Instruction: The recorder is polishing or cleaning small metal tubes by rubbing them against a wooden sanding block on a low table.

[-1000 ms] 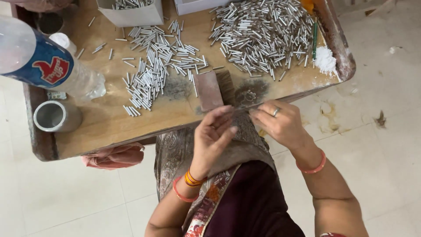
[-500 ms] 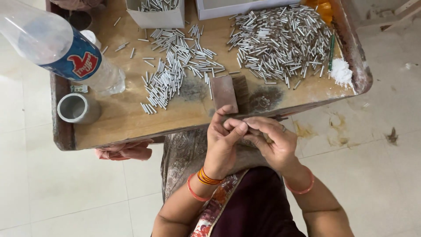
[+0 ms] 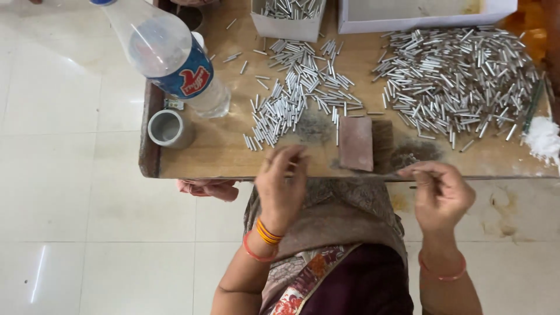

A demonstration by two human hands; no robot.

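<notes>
My left hand (image 3: pixel 283 186) hovers at the near edge of the wooden table (image 3: pixel 216 160), fingers loosely curled and blurred, just short of a small spread of short silver metal tubes (image 3: pixel 291 105). Whether it holds a tube is unclear. My right hand (image 3: pixel 440 192) is off the table edge, pinched on a thin dark stick (image 3: pixel 402 175) that points left. A reddish-brown flat block (image 3: pixel 356 143) lies between the hands on a dark smudged patch. A larger heap of the same tubes (image 3: pixel 461 81) covers the right side.
A clear plastic bottle (image 3: pixel 175 58) lies at the left, beside a small grey cup (image 3: pixel 169 128). Two white boxes (image 3: pixel 289 26) (image 3: pixel 420 17) stand at the back. White powder (image 3: pixel 542 140) sits at the right edge. A pink cloth (image 3: pixel 210 188) hangs under the table.
The hands, held together over the lap before, have moved apart: the left toward the small tube spread, the right out to the right. The view has tilted closer.
</notes>
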